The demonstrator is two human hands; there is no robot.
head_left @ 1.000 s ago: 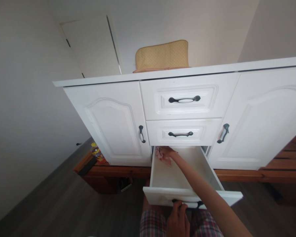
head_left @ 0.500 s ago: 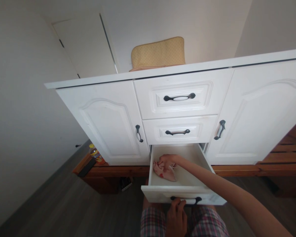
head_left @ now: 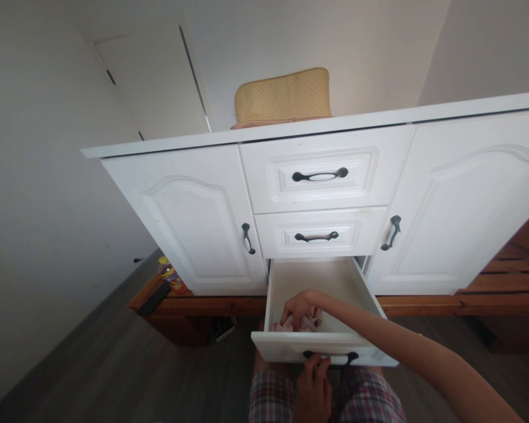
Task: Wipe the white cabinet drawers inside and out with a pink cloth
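Risk at lower centre: right hand (head_left: 300, 306) clutching pink cloth (head_left: 308, 322) inside drawer (head_left: 277, 294); left hand (head_left: 314, 385) gripping handle (head_left: 330, 356) — could pinch fingers.

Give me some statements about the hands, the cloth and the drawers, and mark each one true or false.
1. The bottom drawer is open. True.
2. The right hand holds a blue cloth. False: the cloth is pink, and it lies inside the drawer near its front.
3. The left hand is at the handle of the open drawer. True.
4. The top drawer is pulled out. False: it is shut, and so is the middle drawer.
5. A yellow cushion lies on top of the cabinet. True.
6. Both cabinet doors are open. False: both are shut.
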